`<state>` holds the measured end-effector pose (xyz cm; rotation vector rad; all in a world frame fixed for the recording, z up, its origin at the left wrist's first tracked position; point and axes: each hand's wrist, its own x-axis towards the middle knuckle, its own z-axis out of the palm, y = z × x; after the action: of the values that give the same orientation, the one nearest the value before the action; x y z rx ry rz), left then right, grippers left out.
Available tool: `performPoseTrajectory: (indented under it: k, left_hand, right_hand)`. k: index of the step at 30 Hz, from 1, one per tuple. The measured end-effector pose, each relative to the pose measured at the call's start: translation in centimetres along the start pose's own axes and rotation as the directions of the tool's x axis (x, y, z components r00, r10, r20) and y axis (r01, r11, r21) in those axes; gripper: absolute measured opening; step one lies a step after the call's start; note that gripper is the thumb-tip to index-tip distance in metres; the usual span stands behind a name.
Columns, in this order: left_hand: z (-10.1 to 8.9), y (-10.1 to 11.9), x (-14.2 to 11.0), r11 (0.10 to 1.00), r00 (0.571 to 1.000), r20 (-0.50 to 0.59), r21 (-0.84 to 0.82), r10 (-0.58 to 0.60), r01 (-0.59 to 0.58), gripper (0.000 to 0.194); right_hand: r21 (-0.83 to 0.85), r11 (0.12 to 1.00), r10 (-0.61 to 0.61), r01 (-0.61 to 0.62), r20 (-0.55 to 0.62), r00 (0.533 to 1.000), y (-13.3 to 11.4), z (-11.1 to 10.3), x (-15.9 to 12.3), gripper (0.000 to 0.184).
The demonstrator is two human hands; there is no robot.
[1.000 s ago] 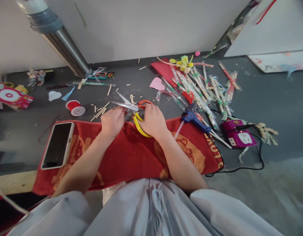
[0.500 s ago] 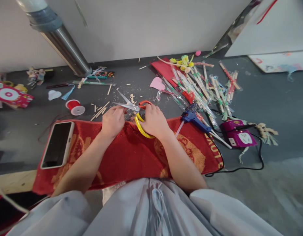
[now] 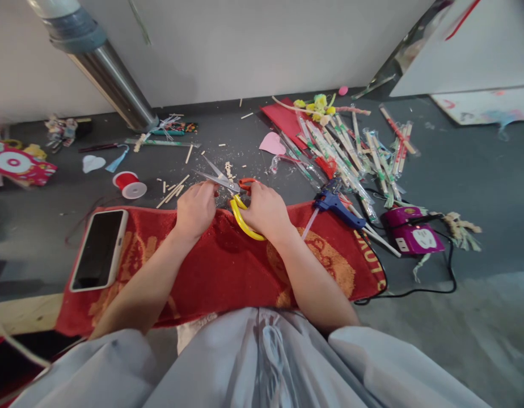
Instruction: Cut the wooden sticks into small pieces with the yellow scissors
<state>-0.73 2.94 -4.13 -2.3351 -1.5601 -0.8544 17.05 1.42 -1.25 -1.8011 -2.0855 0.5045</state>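
Observation:
My right hand (image 3: 264, 211) is wrapped round the yellow and orange handles of a pair of scissors (image 3: 228, 187), whose steel blades stand apart and point left and away. My left hand (image 3: 196, 209) is curled right beside the blades, its fingertips pinched on something small that I cannot make out. Both hands rest at the far edge of a red and gold towel (image 3: 219, 266) spread over my lap area. Wood chips and short cut sticks (image 3: 172, 191) lie on the dark floor just beyond the hands.
A phone (image 3: 99, 249) lies on the towel's left end. A blue glue gun (image 3: 332, 202), a purple power strip (image 3: 409, 233) with black cable, a pile of wrapped chopsticks (image 3: 351, 156), a red thread spool (image 3: 129, 185), a pink paper heart (image 3: 271, 144) and a metal pipe (image 3: 104, 73) surround me.
The scissors' handles have drawn a little closer together and the blades have shifted slightly. Both hands stay in the same spot.

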Motion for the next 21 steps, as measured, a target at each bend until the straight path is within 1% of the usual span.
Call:
performPoseTrajectory:
  k: [3,7,10,13,18,21]
  left_hand:
    - [-0.1,0.1,0.1,1.000,1.000,-0.016,0.003,0.005,-0.005,0.029]
    - [-0.2,0.2,0.2,0.999,0.998,-0.049,0.001,0.048,-0.048,0.030]
    - [-0.1,0.1,0.2,0.999,0.999,-0.020,0.008,0.032,-0.032,0.030]
    - [-0.1,0.1,0.1,0.999,1.000,0.004,0.042,0.015,-0.015,0.032]
    - [-0.4,0.1,0.3,0.993,0.999,0.009,0.108,0.037,-0.038,0.034]
    - [-0.4,0.0,0.3,0.993,0.998,0.048,0.114,0.029,-0.035,0.031]
  right_hand:
    - [0.003,1.000,0.027,-0.028,0.022,0.999,-0.3,-0.3,-0.1,0.045]
    - [-0.026,0.998,0.066,-0.064,0.066,0.996,-0.6,-0.5,-0.1,0.045]
    - [-0.028,0.997,0.075,-0.073,0.072,0.995,-0.6,-0.4,0.0,0.044]
    - [-0.031,0.999,0.038,-0.036,0.056,0.998,-0.3,-0.1,0.0,0.046]
    - [-0.059,0.997,-0.049,0.050,0.026,0.998,0.3,0.1,0.1,0.051]
    - [-0.066,0.994,-0.083,0.084,0.019,0.996,0.6,0.3,0.1,0.053]
